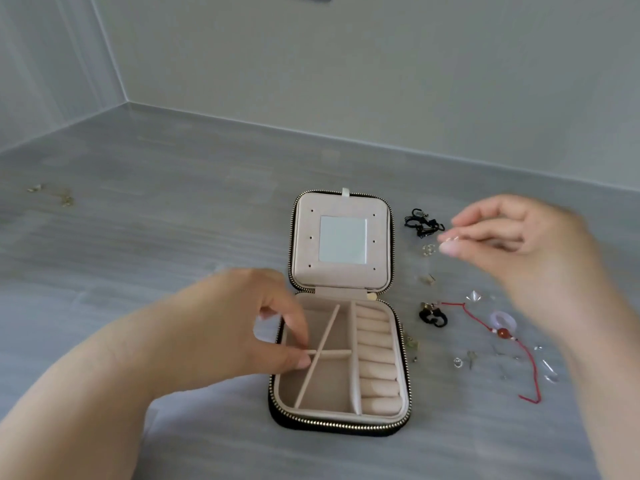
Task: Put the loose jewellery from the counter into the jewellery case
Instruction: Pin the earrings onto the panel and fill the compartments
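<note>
The jewellery case (341, 424) lies open on the grey counter, its mirrored lid (304, 237) folded back and its beige compartments holding nothing. My left hand (242, 323) grips the case's left wall, thumb and fingertip at the end of the cross divider. Loose jewellery lies to the right of the case: a black piece (423, 221), a small clear piece (428, 250), a gold piece (428, 279), a black knot (433, 315), a red cord bracelet (503, 333) and a pale ring (503, 320). My right hand (512, 244), blurred, hovers with fingers extended, their tips just above the clear piece.
More tiny clear and metal pieces (458, 362) are scattered at the near right. A few gold bits (65, 199) lie far left on the counter. The wall runs along the back, meeting a side wall at the left corner.
</note>
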The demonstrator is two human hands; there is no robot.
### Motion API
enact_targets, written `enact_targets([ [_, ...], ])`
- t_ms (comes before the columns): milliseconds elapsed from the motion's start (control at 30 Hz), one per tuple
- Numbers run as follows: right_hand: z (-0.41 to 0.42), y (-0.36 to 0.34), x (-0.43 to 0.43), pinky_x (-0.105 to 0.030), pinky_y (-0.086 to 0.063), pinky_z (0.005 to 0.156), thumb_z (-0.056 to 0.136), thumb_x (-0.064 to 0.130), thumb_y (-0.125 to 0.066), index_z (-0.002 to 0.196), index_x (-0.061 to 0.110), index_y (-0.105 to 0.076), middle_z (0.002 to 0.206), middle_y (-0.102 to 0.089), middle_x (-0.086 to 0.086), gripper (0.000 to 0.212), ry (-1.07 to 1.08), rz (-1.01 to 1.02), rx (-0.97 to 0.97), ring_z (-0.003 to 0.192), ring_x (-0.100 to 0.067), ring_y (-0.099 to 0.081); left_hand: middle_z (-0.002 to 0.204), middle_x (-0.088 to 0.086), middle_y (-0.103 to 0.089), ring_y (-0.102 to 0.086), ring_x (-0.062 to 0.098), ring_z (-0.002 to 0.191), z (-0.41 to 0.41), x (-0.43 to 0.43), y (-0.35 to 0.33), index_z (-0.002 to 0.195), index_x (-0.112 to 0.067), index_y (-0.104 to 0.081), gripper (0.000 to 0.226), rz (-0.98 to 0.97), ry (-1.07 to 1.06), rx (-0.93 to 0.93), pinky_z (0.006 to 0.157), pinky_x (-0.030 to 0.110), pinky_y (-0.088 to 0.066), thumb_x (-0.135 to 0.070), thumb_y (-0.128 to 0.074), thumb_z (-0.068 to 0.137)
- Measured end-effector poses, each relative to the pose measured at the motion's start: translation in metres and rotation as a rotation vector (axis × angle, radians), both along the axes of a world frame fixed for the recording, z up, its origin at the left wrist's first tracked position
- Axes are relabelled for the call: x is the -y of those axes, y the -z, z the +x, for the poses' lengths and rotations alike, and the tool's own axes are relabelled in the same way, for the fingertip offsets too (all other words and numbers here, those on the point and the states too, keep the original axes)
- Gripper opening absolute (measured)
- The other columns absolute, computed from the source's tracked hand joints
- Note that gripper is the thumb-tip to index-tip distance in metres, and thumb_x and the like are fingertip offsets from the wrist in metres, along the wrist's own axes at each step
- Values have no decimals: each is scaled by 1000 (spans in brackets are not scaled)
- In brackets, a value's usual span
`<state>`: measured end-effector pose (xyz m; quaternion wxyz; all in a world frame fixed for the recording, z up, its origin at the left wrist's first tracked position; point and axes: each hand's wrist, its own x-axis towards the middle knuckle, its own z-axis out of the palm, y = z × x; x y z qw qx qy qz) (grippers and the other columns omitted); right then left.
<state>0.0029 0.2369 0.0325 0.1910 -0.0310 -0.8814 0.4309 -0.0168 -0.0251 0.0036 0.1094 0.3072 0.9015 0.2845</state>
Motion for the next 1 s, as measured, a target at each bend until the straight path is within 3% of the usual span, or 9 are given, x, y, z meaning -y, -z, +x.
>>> enact_targets([
  [100, -6, 0, -24, -2, -37, 51, 71, 16, -77, 72, 19, -67, 65, -70, 7, 11, 82, -66, 35, 53, 4, -56, 98, -42, -36, -41, -13, 88, 2, -4, 1, 98, -54, -44, 46, 75, 32, -88, 71, 3, -32, -41, -75, 67],
  [200, -10, 11, -27, -17, -44, 61, 69, 14, -79, 68, 20, -70, 67, -71, 1, 11, 16, -60, 209, 61, -6, -59, 102, -42, -35, -36, -20, 97, 2, -6, 2, 90, -61, -56, 37, 79, 109, -84, 75, -2, -27, -33, -74, 73],
  [367, -20, 28, -30, -22, -45, 63, 84, 7, -64, 73, 24, -63, 69, -64, 4, 21, -17, 85, 280, 53, -2, -59, 105, -34, -42, -41, -13, 100, -4, -5, 10, 94, -62, -52, 46, 88, 95, -164, 76, 0, -29, -34, -76, 68],
  [500, -24, 32, -41, -9, -38, 51, 93, 11, -50, 88, 27, -65, 78, -61, 9, 22, 44, 143, 263, 59, -3, -58, 101, -27, -43, -43, -11, 97, -4, -9, 13, 95, -61, -49, 41, 78, 114, -228, 77, 2, -31, -41, -64, 62],
  [567, -24, 27, -51, -5, -36, 48, 91, 15, -54, 87, 19, -67, 72, -60, 7, 14, 166, 59, 185, 60, -1, -57, 99, -27, -43, -42, -12, 97, -4, -9, 14, 98, -58, -49, 44, 83, 125, -242, 78, 0, -29, -39, -60, 60],
  [633, -24, 25, -64, -13, -40, 55, 88, 19, -60, 83, 15, -69, 68, -61, 5, 11, 278, 12, 112, 58, -2, -58, 98, -28, -43, -43, -10, 99, -4, -10, 15, 106, -56, -47, 49, 99, 157, -260, 82, -1, -28, -42, -56, 60],
  [733, -26, 32, -70, -23, -40, 63, 86, 15, -63, 71, 27, -67, 69, -63, 6, 19, 253, 41, 172, 64, -8, -59, 98, -29, -45, -46, -7, 96, -1, -11, 13, 115, -51, -41, 55, 165, 186, -239, 81, -1, -28, -39, -49, 63],
  [833, -29, 42, -66, -21, -37, 75, 87, 9, -61, 78, 24, -70, 78, -64, 6, 20, 232, 127, 261, 77, -12, -57, 97, -23, -49, -50, -1, 91, 1, -12, 12, 115, -49, -41, 54, 233, 170, -201, 77, 2, -33, -36, -47, 63],
  [1000, -29, 40, -69, -22, -39, 69, 77, 14, -73, 65, 26, -68, 73, -66, 7, 17, 254, 74, 270, 74, -15, -59, 93, -19, -51, -53, 5, 80, 2, -16, 13, 107, -50, -41, 48, 254, 163, -144, 67, 8, -39, -27, -54, 67],
])
